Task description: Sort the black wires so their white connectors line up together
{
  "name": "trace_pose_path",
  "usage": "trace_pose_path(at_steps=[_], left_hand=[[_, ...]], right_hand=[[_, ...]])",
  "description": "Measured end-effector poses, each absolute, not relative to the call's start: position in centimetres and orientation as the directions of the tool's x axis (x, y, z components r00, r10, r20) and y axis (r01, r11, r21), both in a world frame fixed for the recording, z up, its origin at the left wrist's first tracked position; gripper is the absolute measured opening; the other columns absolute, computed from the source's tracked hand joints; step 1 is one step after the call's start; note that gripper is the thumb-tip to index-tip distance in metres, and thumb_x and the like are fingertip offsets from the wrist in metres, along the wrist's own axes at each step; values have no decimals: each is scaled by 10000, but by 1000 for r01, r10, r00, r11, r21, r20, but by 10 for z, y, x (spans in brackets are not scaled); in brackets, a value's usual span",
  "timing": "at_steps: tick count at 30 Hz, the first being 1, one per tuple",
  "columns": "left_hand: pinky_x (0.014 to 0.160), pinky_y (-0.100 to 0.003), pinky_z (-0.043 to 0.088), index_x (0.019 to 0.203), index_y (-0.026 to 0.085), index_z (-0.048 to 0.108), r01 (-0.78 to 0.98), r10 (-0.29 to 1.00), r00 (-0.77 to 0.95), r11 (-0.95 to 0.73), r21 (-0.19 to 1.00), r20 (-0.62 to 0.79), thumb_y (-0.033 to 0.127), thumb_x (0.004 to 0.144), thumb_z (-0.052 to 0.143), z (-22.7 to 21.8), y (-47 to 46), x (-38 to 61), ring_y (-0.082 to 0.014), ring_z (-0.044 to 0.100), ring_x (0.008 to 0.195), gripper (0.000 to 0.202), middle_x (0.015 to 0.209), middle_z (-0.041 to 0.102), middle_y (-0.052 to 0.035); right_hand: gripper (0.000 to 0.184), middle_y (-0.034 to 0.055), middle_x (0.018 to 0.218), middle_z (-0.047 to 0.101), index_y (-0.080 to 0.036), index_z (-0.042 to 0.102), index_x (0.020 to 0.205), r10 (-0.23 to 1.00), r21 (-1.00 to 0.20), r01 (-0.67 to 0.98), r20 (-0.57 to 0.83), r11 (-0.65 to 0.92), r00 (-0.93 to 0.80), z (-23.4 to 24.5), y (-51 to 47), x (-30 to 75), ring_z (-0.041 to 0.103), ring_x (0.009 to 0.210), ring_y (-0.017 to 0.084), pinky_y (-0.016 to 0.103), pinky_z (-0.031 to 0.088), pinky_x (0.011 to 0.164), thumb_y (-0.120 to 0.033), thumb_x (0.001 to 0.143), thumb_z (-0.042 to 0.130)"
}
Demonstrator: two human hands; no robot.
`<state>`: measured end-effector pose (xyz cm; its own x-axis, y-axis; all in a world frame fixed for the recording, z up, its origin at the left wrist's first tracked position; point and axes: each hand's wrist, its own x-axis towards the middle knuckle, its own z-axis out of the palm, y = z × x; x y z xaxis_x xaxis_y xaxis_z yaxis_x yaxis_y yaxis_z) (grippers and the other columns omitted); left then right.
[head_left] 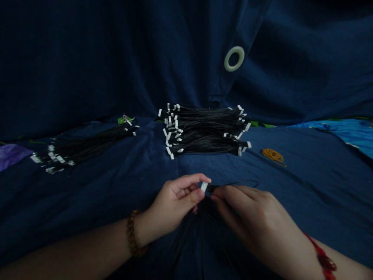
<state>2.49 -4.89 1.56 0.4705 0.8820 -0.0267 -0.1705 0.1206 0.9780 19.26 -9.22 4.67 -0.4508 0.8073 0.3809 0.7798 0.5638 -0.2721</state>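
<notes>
My left hand (177,204) pinches the small white connector (204,186) at the end of a thin black wire between thumb and forefinger. My right hand (250,214) meets it from the right, fingers pressed together on the same black wire (239,183), which loops away to the right. More loose black wires (201,233) fan out on the cloth below both hands. A large stack of bundled black wires with white connectors (205,130) lies further back in the middle. A smaller bundle (84,147) lies at the left.
Dark blue cloth (116,182) covers the surface and hangs behind it, with a white ring eyelet (234,58) in the backdrop. Yellow rubber bands (273,154) lie right of the stack. Light blue fabric (346,134) sits far right, purple material (11,153) far left.
</notes>
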Motion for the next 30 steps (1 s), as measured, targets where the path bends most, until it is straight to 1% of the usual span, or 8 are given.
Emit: trace_pose_path(at_steps=[4,10,12,16,18,22,24,30], left_hand=[[446,-155,367,995,173,639,-195,890,454,145,970,-42,278,730,635,14,-45,24,-43,447,492,285,659,513,27],[400,-127,309,1051,171,603,-317,915,367,294,902,-168,220,712,659,18,-33,18,-23,465,461,347,682,520,29],[412,-122,320,1022,180,617,-358,930,336,274,893,-151,176,700,658,20,-32,17,-19,472,475,325,692,521,31],[392,-100,314,989,205,631,-375,936,325,259,890,-135,147,689,655,19,-34,18,-6,470,456,306,680,510,47],[381,-95,316,987,214,631,-370,931,337,264,891,-137,169,689,661,17,-34,18,-7,472,443,303,658,507,53],[338,-101,299,1000,209,620,-349,927,348,269,898,-142,254,676,683,11,-32,20,-18,457,392,333,592,484,67],[323,-107,288,1007,195,612,-339,925,351,274,900,-149,283,656,700,10,-31,21,-24,455,382,372,588,484,67],[354,-116,283,1061,165,590,-294,916,372,273,916,-154,247,719,651,16,-32,20,-26,463,421,357,605,492,55]], right_hand=[[137,4,705,603,-182,546,811,814,-239,799,362,552,-454,51,-88,193,577,615,146,265,374,548,-157,882,432],[135,37,788,620,-199,535,930,797,-55,880,452,472,-400,74,-98,210,593,634,184,293,411,541,-226,825,456],[113,9,699,612,-234,557,820,818,-46,868,363,494,-446,75,-108,216,562,518,164,278,382,462,-211,795,449],[218,8,504,572,-225,555,584,843,-61,842,-26,535,-537,65,-112,212,513,385,157,275,310,391,-61,674,443],[222,35,554,605,-200,591,638,861,-157,860,-86,486,-502,61,-101,203,559,465,165,269,355,446,-59,706,433],[231,10,702,641,-195,611,781,865,-614,721,-120,321,-487,54,-78,189,589,630,132,228,414,576,-193,856,393],[212,-9,690,635,-191,605,765,861,-756,623,-167,201,-480,48,-74,186,583,627,118,204,412,553,-257,859,427],[221,-11,610,589,-164,581,725,891,-820,567,-195,82,-410,51,-78,190,550,557,103,201,413,523,-229,850,411]])
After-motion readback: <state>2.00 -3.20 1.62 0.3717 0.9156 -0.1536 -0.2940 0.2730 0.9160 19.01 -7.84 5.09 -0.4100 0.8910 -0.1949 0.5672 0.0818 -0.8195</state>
